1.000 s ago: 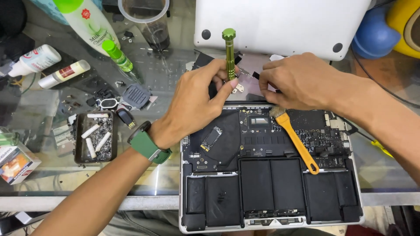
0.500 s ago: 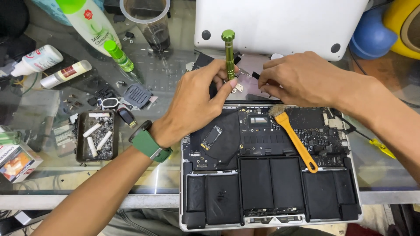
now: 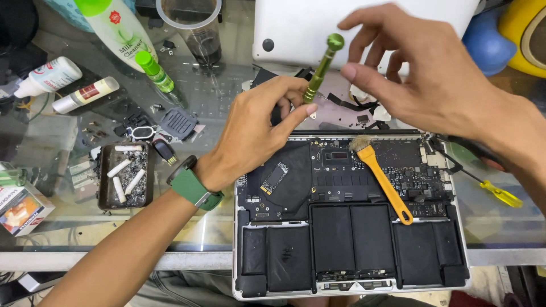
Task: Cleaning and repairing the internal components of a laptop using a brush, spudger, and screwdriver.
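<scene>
Now the left hand (image 3: 250, 136) grips a green screwdriver (image 3: 319, 67) upright over the opened laptop (image 3: 350, 227), while the right hand (image 3: 432, 74) hovers beside its cap, fingers (image 3: 355, 73) spread loose.

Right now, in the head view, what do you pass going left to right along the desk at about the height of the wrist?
Small printed box → ashtray with cigarette butts → green watch band → orange-handled brush → yellow-handled screwdriver.

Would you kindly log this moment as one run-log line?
left hand: holds green screwdriver | right hand: open above its cap | orange brush: on opened laptop
</scene>
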